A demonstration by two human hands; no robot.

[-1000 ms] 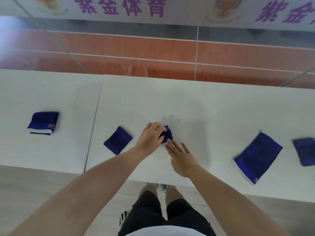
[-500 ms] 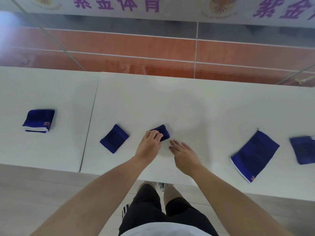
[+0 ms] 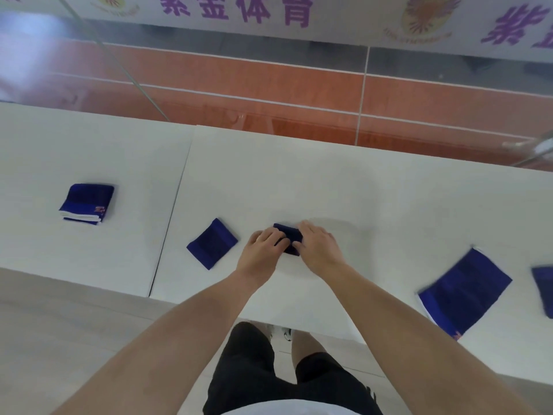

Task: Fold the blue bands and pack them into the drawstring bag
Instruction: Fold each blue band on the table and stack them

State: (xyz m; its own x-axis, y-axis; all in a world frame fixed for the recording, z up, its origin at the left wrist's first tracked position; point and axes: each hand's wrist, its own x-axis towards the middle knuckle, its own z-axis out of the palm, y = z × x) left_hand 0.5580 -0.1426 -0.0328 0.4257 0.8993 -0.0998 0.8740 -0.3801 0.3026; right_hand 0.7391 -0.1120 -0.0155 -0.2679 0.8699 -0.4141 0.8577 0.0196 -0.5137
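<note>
bands (image 3: 212, 243) on table (image 3: 359, 187) — stack (image 3: 86, 203) far left

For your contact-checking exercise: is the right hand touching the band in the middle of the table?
Touching. In the head view, the right hand lies on the middle band, its fingers overlapping the cloth's right side with no gap; the left hand presses the other side.

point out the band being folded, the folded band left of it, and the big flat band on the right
band being folded (image 3: 288, 230), head view, top edge between the hands
folded band (image 3: 212, 243), head view, centre
flat band (image 3: 465, 295), head view, centre
</note>
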